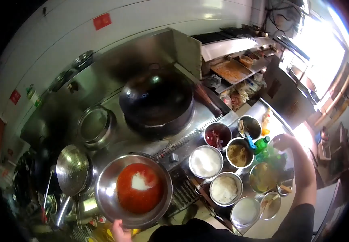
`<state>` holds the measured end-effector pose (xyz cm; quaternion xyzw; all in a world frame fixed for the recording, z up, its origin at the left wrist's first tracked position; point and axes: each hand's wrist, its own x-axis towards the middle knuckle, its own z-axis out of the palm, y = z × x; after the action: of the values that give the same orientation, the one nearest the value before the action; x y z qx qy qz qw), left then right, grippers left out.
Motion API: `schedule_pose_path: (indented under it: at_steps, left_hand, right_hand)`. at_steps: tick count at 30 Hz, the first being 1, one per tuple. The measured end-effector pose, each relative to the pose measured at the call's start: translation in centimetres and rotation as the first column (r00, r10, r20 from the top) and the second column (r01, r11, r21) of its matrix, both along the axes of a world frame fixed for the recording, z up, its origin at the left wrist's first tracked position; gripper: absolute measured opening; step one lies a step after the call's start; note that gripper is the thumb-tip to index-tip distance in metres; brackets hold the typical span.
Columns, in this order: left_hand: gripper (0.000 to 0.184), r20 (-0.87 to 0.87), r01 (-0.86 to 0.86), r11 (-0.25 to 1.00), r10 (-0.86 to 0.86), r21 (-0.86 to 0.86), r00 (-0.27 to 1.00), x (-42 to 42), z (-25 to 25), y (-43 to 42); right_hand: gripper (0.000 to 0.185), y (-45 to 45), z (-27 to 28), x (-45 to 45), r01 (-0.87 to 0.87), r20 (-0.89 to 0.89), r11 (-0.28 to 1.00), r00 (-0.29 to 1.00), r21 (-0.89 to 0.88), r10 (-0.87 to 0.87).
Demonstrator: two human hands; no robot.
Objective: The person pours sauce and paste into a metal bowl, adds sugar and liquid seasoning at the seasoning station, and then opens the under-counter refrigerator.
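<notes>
My left hand [121, 232] grips the near rim of a wide steel bowl [106, 201], its fingers bent over the edge. Red sauce [138, 200] fills the bowl's bottom, with a white heap [141, 182] on it. My right hand [286, 142] is stretched out at the right, beside a green bottle [262, 144] that stands among the seasoning pots. Its fingers are bent, and whether they hold anything is too blurred to tell. Nearby are a pot of white grains [206, 161], a pot of brown paste [239, 153] and a pot of red contents [217, 136].
A large black wok [157, 101] sits on the stove behind the bowl. Left of it stand a steel pot [94, 125] and a strainer [73, 169]. An orange-capped bottle [266, 123] is behind the seasonings. A shelf [239, 72] holds trays of food.
</notes>
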<state>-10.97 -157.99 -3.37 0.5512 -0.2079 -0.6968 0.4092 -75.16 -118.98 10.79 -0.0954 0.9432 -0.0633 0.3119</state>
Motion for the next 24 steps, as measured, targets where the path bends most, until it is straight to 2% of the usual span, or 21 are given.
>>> schedule_pose_path:
  at_steps: [1,2,4,5,6,7,8,11,12,13,14,15,16,17,18,19,20,21,22,23,24]
  left_hand:
    - [0.031,-0.016,0.002,1.000,-0.002,0.002,1.000,0.2,0.1,0.2]
    - [0.031,-0.030,0.005,1.000,-0.005,0.006,1.000,0.1,0.5,0.2]
    - [0.028,-0.042,0.001,1.000,0.000,0.019,0.999,0.2,1.0,0.1]
    - [0.025,-0.036,-0.003,1.000,0.004,0.029,0.999,0.6,1.2,-0.1]
    - [0.022,-0.030,-0.002,0.999,0.003,0.037,1.000,0.8,1.5,-0.4]
    - [0.024,-0.021,-0.016,1.000,0.016,0.022,1.000,0.5,2.3,-0.5]
    - [0.025,-0.032,0.001,1.000,0.000,0.027,0.999,0.8,2.2,-1.0]
    - [0.030,-0.051,0.101,0.995,-0.100,0.010,0.994,1.9,2.7,-2.3]
    - [0.034,-0.081,0.109,0.993,-0.112,-0.046,0.990,2.4,2.0,-3.0]
    - [0.033,-0.105,0.116,0.993,-0.119,-0.028,0.987,3.1,1.1,-3.8]
    - [0.029,-0.096,0.178,0.984,-0.176,0.016,0.980,4.1,-0.2,-5.0]
    - [0.027,0.057,0.184,0.983,-0.182,-0.028,0.982,3.7,1.6,-5.2]
    - [0.022,0.050,0.227,0.971,-0.223,-0.078,0.973,4.0,1.6,-5.9]
    - [0.019,0.030,0.269,0.961,-0.267,-0.061,0.963,3.8,2.2,-6.5]
    - [0.019,0.048,0.325,0.942,-0.322,-0.080,0.946,4.2,2.0,-7.3]
    - [0.019,0.059,0.389,0.918,-0.385,-0.078,0.921,5.0,1.4,-8.3]
    - [0.020,0.070,0.452,0.889,-0.448,-0.070,0.891,5.7,1.0,-9.0]
    - [0.021,0.058,0.496,0.865,-0.493,-0.075,0.868,6.1,1.0,-9.2]
    - [0.022,0.042,0.536,0.839,-0.535,-0.090,0.844,6.1,1.3,-9.6]
    - [0.023,0.031,0.579,0.808,-0.579,-0.108,0.815,6.2,1.5,-9.8]
    - [0.027,0.030,0.617,0.779,-0.618,-0.109,0.785,6.5,1.4,-10.1]
  right_hand:
    - [0.043,0.8,-1.0,-0.6,0.048,0.064,0.997,0.997,-0.055,-0.045]
    - [0.046,1.1,-1.5,-0.6,0.061,0.031,0.997,0.998,-0.037,-0.059]
    - [0.046,1.9,-2.2,-0.8,-0.081,-0.107,0.996,0.991,-0.034,0.077]
    - [0.064,1.9,-1.9,-0.9,-0.046,-0.036,0.995,0.998,-0.090,0.043]
    - [0.063,4.0,-4.5,-2.3,0.057,-0.192,0.971,0.976,-0.234,-0.104]
    - [0.061,4.4,-5.3,-1.9,-0.104,-0.487,0.958,0.872,-0.267,-0.041]
    - [0.060,4.4,-5.6,-1.3,-0.265,-0.737,0.932,0.676,-0.248,-0.004]
    - [0.049,-3.1,2.7,8.8,-0.260,-0.743,0.932,0.669,-0.254,-0.017]
    - [0.044,-4.7,3.2,12.2,-0.293,-0.769,0.915,0.639,-0.278,-0.029]
    - [0.041,-6.0,3.1,15.4,-0.347,-0.737,0.865,0.674,-0.363,-0.039]
    - [0.040,-8.0,3.4,19.9,-0.375,-0.694,0.822,0.719,-0.428,-0.034]
    - [0.038,-9.6,2.8,23.7,-0.329,-0.515,0.751,0.857,-0.573,-0.017]
    - [0.036,-10.4,1.0,27.0,-0.439,-0.523,0.700,0.845,-0.563,0.110]
    - [0.036,-10.9,-1.7,30.6,-0.244,-0.228,0.719,0.966,-0.651,0.121]
    - [0.042,-12.3,-2.5,34.8,-0.208,-0.066,0.811,0.976,-0.546,0.206]
    - [0.054,-12.7,-6.9,38.0,-0.116,0.123,0.688,0.950,-0.716,0.288]
    - [0.068,-14.0,-8.2,41.4,-0.021,0.271,0.713,0.917,-0.701,0.293]
    - [0.078,-14.7,-11.1,44.4,0.134,0.423,0.685,0.864,-0.716,0.273]
    - [0.081,-15.1,-14.2,47.2,0.265,0.515,0.617,0.814,-0.741,0.269]
    - [0.080,-16.0,-15.0,50.0,0.473,0.653,0.512,0.714,-0.717,0.254]
    - [0.080,-16.1,-17.5,52.5,0.629,0.758,0.447,0.618,-0.636,0.208]
